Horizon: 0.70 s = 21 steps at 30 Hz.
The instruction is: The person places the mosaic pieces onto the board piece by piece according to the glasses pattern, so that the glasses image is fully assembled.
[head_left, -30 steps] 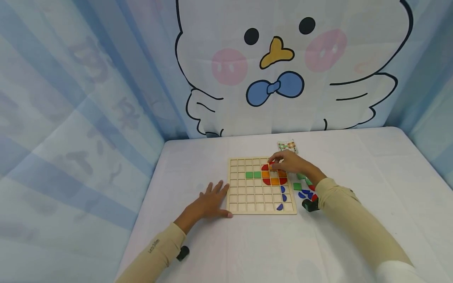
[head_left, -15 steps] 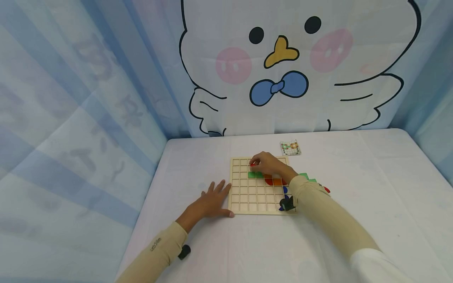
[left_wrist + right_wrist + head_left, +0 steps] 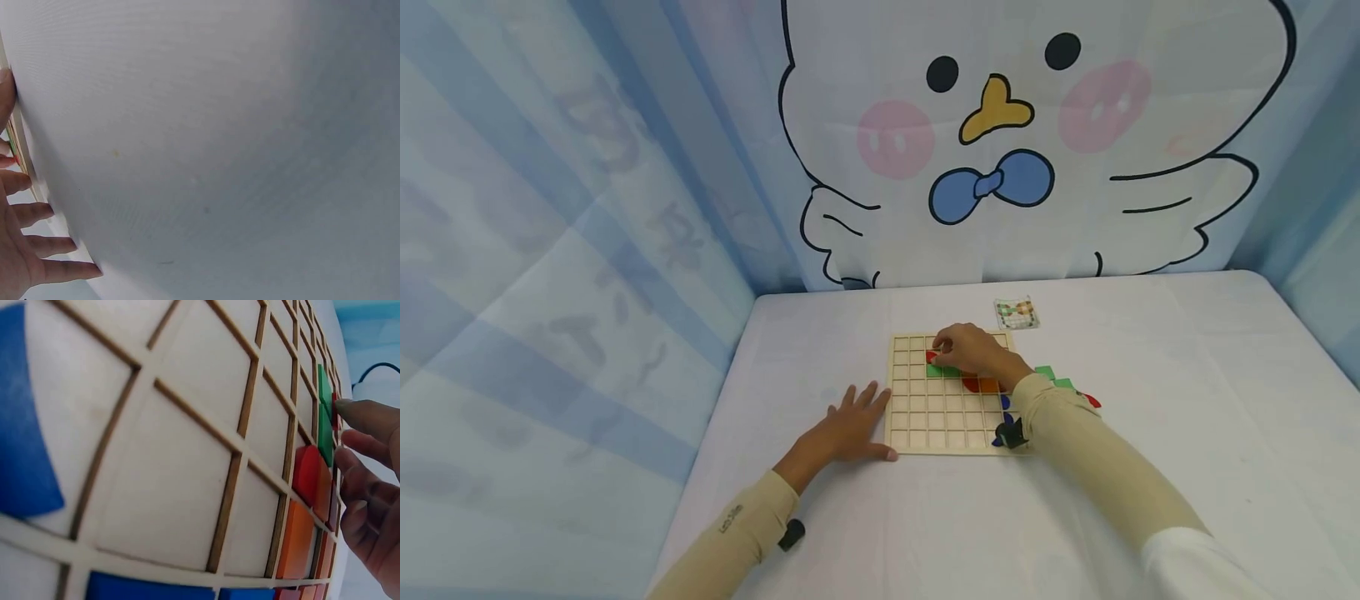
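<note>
A square wooden grid board (image 3: pixel 913 417) lies on the white table. My left hand (image 3: pixel 846 429) rests at its left edge with fingers spread; in the left wrist view those fingers (image 3: pixel 40 244) look straight. Over the board's upper part, my right hand (image 3: pixel 972 350) touches a small red piece (image 3: pixel 931 357), set just beyond the green squares (image 3: pixel 942 372). In the right wrist view one fingertip presses this red piece (image 3: pixel 335 411), while the other fingers stay bent and apart from it. Red and orange pieces (image 3: pixel 296 540) sit in cells nearby, partly hidden by the hand in the head view.
Blue pieces (image 3: pixel 1006 402) lie at the board's right side. Loose green pieces (image 3: pixel 1063 383) and a red piece (image 3: pixel 1092 401) lie right of the board, partly behind the right sleeve. A small patterned card (image 3: pixel 1017 313) lies beyond the board's far edge.
My right hand has moved left across the board from the red and orange group, bringing a red piece beyond the green squares, where its fingers now show more of it. The left hand stays put.
</note>
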Each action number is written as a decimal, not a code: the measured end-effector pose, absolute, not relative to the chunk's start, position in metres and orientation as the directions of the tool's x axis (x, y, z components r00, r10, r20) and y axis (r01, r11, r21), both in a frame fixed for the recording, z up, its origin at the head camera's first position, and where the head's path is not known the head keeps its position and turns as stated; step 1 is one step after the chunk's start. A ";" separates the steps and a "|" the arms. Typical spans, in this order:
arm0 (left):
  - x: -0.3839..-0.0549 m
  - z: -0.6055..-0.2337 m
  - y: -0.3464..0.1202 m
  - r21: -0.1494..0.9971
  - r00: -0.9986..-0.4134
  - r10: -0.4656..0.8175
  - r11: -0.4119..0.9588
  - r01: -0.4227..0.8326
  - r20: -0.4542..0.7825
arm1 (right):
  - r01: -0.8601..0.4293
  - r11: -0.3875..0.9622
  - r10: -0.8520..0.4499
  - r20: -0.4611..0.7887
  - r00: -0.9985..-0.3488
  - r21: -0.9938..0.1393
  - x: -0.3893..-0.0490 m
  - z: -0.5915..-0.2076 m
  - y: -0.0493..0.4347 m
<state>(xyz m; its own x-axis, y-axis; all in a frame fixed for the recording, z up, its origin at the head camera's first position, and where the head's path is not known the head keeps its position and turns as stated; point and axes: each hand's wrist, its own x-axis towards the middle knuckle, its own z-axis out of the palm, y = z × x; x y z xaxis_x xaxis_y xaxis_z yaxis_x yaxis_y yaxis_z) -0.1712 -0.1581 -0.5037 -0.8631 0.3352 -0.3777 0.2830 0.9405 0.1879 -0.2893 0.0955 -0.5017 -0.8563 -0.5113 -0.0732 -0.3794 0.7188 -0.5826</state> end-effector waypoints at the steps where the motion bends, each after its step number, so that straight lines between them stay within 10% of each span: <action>1: -0.171 -0.503 -0.158 0.187 -0.863 0.332 0.942 0.280 -0.380 | -0.374 0.718 -0.509 -0.076 -0.857 -0.587 -0.289 -0.501 0.096; 21: -0.170 -0.500 -0.156 0.182 -0.866 0.319 0.946 0.267 -0.385 | -0.321 0.714 -0.472 -0.089 -0.877 -0.622 -0.284 -0.498 0.098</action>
<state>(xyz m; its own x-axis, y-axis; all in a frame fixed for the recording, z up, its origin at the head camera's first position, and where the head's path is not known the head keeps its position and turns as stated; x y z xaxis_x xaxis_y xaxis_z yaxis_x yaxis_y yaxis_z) -0.1697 -0.1555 -0.5003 -0.8663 0.3186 -0.3848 0.2673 0.9463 0.1818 -0.2841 0.0975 -0.4979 -0.8771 -0.4720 -0.0890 -0.3212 0.7142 -0.6219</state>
